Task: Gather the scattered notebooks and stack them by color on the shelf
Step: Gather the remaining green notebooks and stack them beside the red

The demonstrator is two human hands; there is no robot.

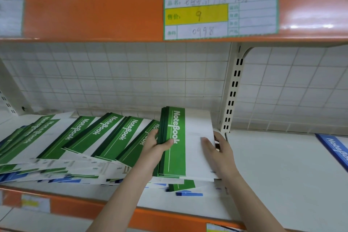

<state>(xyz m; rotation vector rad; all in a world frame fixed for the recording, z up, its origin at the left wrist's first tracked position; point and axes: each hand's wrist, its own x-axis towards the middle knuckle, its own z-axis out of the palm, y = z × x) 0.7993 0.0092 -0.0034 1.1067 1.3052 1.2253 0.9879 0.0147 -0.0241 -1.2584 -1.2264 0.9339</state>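
A squared-up bundle of green-and-white notebooks (180,145) is tilted up off the white shelf (263,171). My left hand (153,149) grips its green spine edge, thumb on the top cover. My right hand (218,149) holds the white right edge, thumb on the cover and fingers behind. To the left, several green notebooks (98,137) lie fanned and overlapping. Blue-and-white notebooks (188,193) peek out from under the pile near the front edge. One blue notebook (335,149) lies at the far right of the shelf.
An orange-fronted upper shelf (94,15) with a paper price label (220,11) hangs close overhead. A slotted metal upright (232,90) stands just behind the held bundle. White wire grid backs the shelf. The orange front lip (150,218) runs below my forearms.
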